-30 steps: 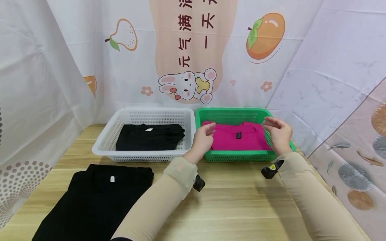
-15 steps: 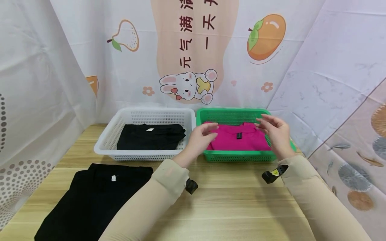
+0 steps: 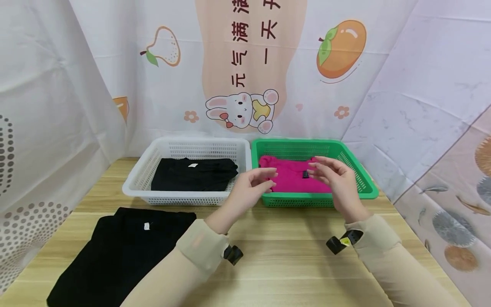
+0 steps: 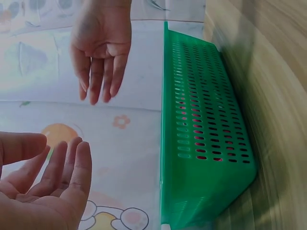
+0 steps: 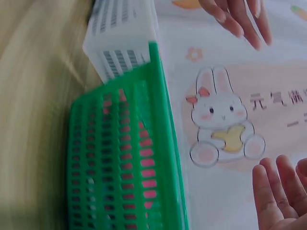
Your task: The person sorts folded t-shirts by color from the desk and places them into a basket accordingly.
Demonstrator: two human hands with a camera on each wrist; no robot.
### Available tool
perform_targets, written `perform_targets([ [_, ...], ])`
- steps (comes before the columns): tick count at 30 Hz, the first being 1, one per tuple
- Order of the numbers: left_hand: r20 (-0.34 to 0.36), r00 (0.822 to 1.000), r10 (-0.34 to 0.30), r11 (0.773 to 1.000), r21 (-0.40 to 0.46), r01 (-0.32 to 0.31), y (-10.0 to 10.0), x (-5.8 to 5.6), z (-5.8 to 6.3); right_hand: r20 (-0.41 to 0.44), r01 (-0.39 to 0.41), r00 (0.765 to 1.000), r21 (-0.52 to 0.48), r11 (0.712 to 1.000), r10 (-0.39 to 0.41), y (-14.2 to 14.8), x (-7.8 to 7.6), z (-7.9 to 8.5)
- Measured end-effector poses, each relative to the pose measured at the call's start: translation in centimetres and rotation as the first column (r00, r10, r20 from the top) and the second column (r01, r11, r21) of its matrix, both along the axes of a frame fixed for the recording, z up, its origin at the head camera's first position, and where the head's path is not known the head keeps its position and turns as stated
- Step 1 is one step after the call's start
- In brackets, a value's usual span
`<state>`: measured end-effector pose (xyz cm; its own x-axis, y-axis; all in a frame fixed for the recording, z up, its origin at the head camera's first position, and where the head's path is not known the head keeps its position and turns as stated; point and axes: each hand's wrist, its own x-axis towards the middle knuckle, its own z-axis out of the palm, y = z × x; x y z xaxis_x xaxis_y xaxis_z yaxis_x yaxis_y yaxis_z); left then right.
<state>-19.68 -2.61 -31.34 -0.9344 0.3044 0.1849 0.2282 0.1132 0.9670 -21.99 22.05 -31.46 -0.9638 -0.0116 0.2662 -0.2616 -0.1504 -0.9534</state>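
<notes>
My left hand (image 3: pixel 249 187) is raised near the front left corner of the green basket (image 3: pixel 303 198), thumb apart from gently bent fingers and nothing between them. Across from it, my right hand (image 3: pixel 339 181) hovers at the basket's front right, also holding nothing. Inside the green basket lies a folded magenta shirt (image 3: pixel 287 179) with a dark neck label, partly hidden by the right fingers. Both wrist views show the hands up above the rim level, apart from the green basket's perforated wall (image 4: pixel 206 110).
A white basket (image 3: pixel 184 197) holding a folded black garment (image 3: pixel 192 177) with a white label stands left of the green one. Another black garment (image 3: pixel 115 256) lies flat on the wooden table (image 3: pixel 276 264) at the left. A printed curtain (image 3: pixel 168 98) hangs behind the baskets.
Both hands have drawn back toward me from the green basket. The right hand has also shifted left, and the fingers look more spread from the thumbs. The garments have stayed in place.
</notes>
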Motion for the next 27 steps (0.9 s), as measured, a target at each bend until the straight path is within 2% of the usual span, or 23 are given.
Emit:
perform_targets([
  [8,-0.022,1.000,0.003,1.000,-0.018,-0.004,-1.2,2.1,-0.3,0.022,-0.057,0.998,0.051,0.997,0.055,-1.8,1.7,-0.9],
  [15,-0.044,0.999,-0.003,1.000,-0.013,0.002,-1.9,4.3,-1.0,0.061,-0.102,0.993,0.050,0.994,0.099,-3.9,3.2,-2.1],
  [23,-0.050,0.998,-0.024,0.999,0.034,0.026,-2.9,6.0,-1.9,0.085,-0.140,0.986,-0.009,0.990,0.141,-5.2,4.4,-3.0],
  [27,-0.056,0.998,-0.007,0.999,0.036,0.009,-3.8,6.9,-2.2,0.090,-0.147,0.985,-0.041,0.988,0.150,-5.6,4.8,-3.4],
])
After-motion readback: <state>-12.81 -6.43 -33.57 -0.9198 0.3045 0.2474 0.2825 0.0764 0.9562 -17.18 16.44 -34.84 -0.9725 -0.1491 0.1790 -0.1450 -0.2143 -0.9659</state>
